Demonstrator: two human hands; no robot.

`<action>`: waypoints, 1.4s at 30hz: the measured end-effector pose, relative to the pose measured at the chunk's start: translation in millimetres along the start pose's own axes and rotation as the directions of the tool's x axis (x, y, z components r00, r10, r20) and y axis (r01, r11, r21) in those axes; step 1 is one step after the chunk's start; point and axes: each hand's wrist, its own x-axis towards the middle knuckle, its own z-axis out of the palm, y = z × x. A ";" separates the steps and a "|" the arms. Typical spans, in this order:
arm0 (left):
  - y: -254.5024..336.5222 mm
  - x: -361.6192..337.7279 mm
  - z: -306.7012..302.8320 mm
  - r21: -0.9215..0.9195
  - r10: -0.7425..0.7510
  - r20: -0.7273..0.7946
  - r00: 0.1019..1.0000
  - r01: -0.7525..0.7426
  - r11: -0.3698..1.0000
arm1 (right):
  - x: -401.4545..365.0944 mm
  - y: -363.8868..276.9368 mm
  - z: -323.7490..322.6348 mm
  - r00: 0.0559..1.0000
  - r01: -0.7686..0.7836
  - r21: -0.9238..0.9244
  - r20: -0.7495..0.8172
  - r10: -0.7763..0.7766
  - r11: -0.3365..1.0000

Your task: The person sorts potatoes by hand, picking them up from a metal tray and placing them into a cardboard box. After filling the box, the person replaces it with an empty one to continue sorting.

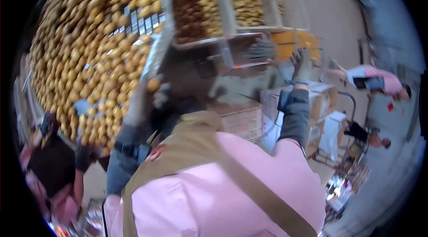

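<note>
A large sorting table (166, 36) with a metal edge carries a mass of yellow-brown, shiny, oval potatoes (102, 76). At its edge is my left hand (139, 103), gloved and blurred by motion, with its fingers curled around a single potato (153, 85). My right hand (301, 65), in a light glove, is stretched out to the right in front of a yellow crate (294, 43). Its fingers are apart and nothing shows in them. Grey gloves or cloth (262, 49) lie in a bin to the left of that hand.
Crates at the back hold dark brown pieces (187, 14) and yellow potatoes (245, 5). A pale plastic crate (240, 114) and cardboard boxes (318, 103) stand below my right arm. A co-worker (53, 170) is at the table's lower left; other people (379, 78) are at the far right.
</note>
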 end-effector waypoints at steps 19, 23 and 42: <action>-23.8 -93.9 -6.1 0.060 0.036 -0.451 0.892 -0.010 0.998 | -64.5 130.7 105.5 0.733 0.680 -0.714 0.655 -0.187 0.166; -52.6 -91.2 -98.1 0.771 0.624 -0.478 0.618 -0.045 0.635 | -73.5 105.8 157.7 0.782 0.623 -0.772 0.612 -0.117 0.127; -79.3 -120.7 -148.8 0.782 0.768 -0.622 0.151 0.062 0.621 | -288.8 163.2 456.7 -0.311 0.946 0.302 0.948 -0.066 -0.117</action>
